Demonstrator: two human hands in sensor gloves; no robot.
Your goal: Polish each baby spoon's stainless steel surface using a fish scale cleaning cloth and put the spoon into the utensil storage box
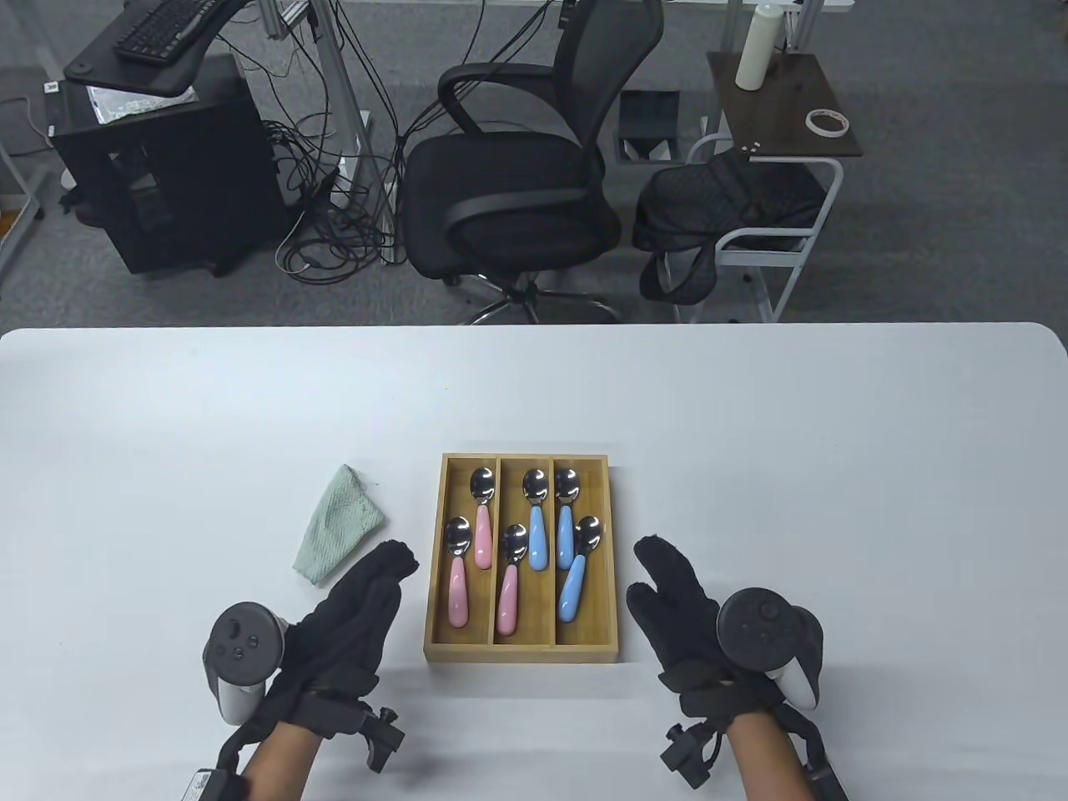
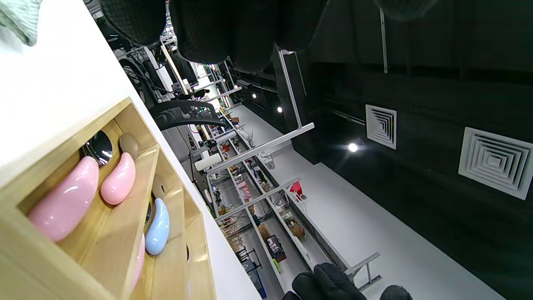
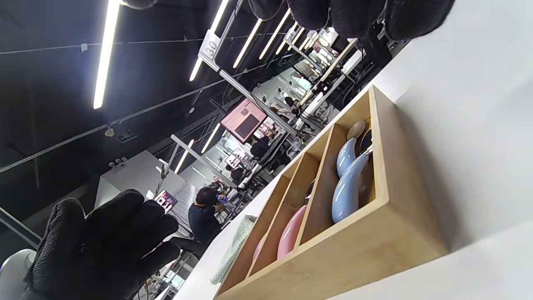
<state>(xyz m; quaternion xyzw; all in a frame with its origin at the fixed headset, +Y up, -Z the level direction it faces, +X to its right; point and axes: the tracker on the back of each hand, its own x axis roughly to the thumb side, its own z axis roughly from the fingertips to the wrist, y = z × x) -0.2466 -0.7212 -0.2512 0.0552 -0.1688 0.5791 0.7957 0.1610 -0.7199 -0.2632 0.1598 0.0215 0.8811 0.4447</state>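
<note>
Six spoons (image 1: pixel 534 546) are being kept lengthwise in the box (image 1: pixel 523 651), flanked by the empty, straight-fingered left hand (image 1: pixel 350 622) and right hand (image 1: pixel 680 617), while the cloth (image 1: pixel 338 523) is lying beyond the nearer left hand.

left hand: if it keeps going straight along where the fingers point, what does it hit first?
Probably the left wall of the compartmented wooden utensil box. The left hand's straight fingers point up-right, with the tips just short of that wall. The pale green folded cloth lies off that line. Height above the table is unclear.
</note>
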